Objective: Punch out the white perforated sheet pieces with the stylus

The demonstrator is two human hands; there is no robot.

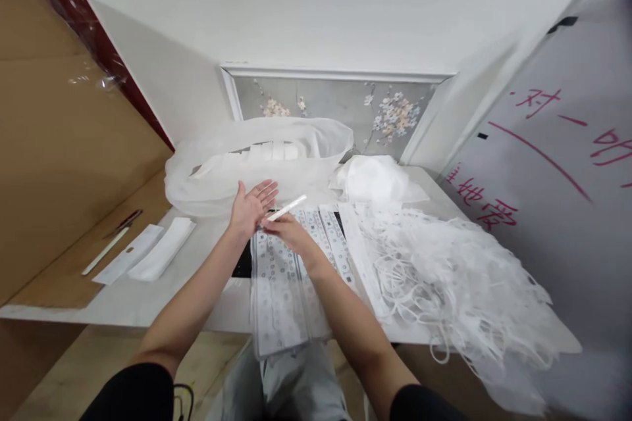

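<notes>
Grip was a fingertip pinch: right hand (289, 231) held the near end of a thin white plastic stick (287, 208) just above white dotted strips (276, 289) on the pale table (148, 296), left hand (251, 205) open, empty, palm beside it; any handover would need that pinch steady.

A translucent bag (257, 158) is set at the back of the table (148, 296), and a tangle of white loops (459, 283) is heaped at the right. What may be a pen (106, 251) is laid on cardboard (44, 283) (far left), beside two white pieces (162, 250).

right hand (289, 230) pinching white strip (287, 208), left hand (251, 205) open
</notes>
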